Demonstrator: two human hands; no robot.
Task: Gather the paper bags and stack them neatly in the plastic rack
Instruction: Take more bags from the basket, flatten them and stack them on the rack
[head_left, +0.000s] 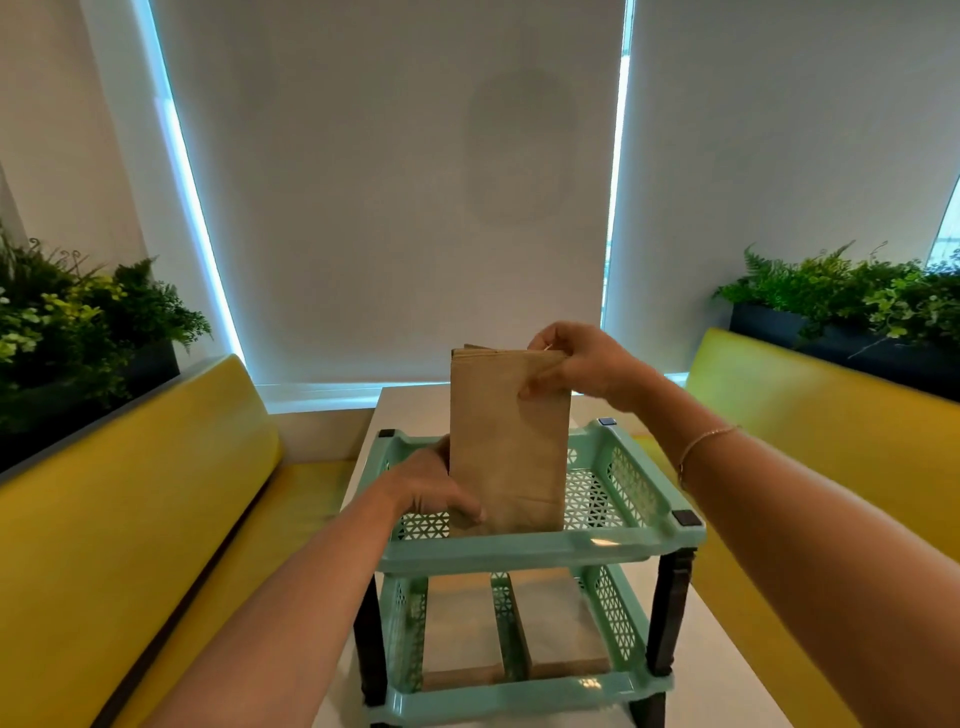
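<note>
Where paper bags (506, 441) stand, left hand (434, 486) half-hidden.

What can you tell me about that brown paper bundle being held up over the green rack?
The paper bags are a flat, folded stack of plain brown paper, held upright on their short edge inside the top tray of the mint-green plastic rack. Several layered edges show at the top. The right hand pinches the upper right corner; the left hand grips the lower left edge. The bottom seems to rest on the tray's perforated floor.
</note>
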